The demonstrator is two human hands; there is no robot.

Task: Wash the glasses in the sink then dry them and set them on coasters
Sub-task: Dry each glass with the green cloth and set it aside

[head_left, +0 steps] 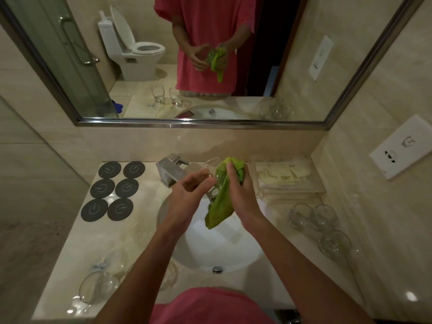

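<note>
Head view: my marble bench (pixel 145 232) lies below a wall mirror (pixel 292 66), with a white sink (pixel 222 251) and chrome tap (pixel 169 170). Six dark coasters (pixel 116 190) lie left; three glasses (pixel 320 225) stand right. Over the sink, my left hand (pixel 189 185) grips a glass (pixel 214 181) and my right hand (pixel 236 185) grips a green cloth (pixel 221 206) against it.

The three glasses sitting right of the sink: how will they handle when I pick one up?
Probably fragile: the three glasses look like thin clear glass. Their rounded bowls may roll if laid sideways on the counter. They stand close together, apparently touching, so lifting one could knock its neighbours. Clear glass may be slippery if wet.
</note>
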